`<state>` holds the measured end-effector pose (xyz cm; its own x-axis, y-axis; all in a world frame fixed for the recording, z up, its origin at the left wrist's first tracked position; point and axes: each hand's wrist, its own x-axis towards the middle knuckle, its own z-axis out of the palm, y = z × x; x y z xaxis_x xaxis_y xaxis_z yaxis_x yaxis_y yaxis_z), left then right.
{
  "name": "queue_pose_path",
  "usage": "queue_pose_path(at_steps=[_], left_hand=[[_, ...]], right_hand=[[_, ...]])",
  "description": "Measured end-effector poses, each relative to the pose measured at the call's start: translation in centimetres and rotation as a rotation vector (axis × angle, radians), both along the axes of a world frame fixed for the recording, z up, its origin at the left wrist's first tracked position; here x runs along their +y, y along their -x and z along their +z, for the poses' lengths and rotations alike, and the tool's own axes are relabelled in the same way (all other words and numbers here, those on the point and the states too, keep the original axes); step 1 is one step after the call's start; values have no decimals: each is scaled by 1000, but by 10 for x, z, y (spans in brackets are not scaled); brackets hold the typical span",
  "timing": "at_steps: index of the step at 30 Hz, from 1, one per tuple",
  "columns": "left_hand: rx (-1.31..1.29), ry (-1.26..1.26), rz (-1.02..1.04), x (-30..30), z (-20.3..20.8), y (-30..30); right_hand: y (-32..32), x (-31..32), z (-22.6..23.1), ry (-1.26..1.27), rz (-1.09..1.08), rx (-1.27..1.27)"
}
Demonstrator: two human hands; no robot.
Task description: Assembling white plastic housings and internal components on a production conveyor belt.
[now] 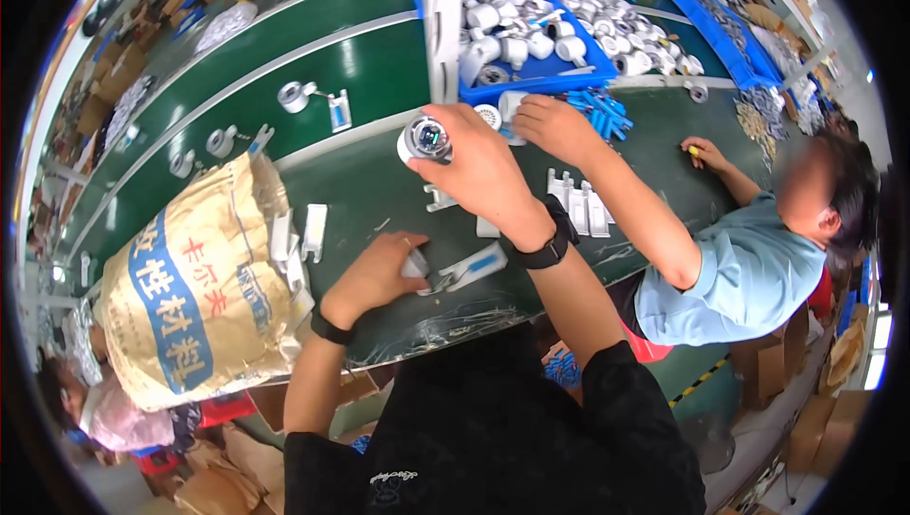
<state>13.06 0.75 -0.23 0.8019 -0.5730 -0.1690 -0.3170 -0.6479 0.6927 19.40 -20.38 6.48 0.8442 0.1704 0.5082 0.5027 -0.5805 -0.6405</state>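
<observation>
In my right hand [483, 169] is a round white lamp-like head [425, 139] with a silver ring and a dark centre, gripped between thumb and fingers above the green bench. My left hand [377, 273], lower and further left, closes its thumb and fingers around a small whitish part [414, 265] on the bench. Its far side is partly hidden by the fingers. Just right of that part lies a long white casing [471, 269] with a blue battery cell in it, and thin wires show at its left end.
A large printed sack [190, 278] stands at left, white casings [314, 231] beside it. A blue bin [531, 55] of white heads is behind a white post [443, 22]. Blue cells [599, 112] lie near a co-worker's hand [559, 126]. Several white casings [578, 204] are right of centre.
</observation>
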Motion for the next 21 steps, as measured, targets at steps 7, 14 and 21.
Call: queue_pose_path(at_steps=[7, 14, 21], left_hand=[[-293, -153, -60, 64, 12, -7], [-253, 12, 959, 50, -8, 82], [481, 497, 1176, 36, -51, 96]], right_hand=[[-14, 62, -56, 113, 161, 234], [-31, 68, -102, 194, 83, 154], [-36, 61, -112, 166, 22, 47]])
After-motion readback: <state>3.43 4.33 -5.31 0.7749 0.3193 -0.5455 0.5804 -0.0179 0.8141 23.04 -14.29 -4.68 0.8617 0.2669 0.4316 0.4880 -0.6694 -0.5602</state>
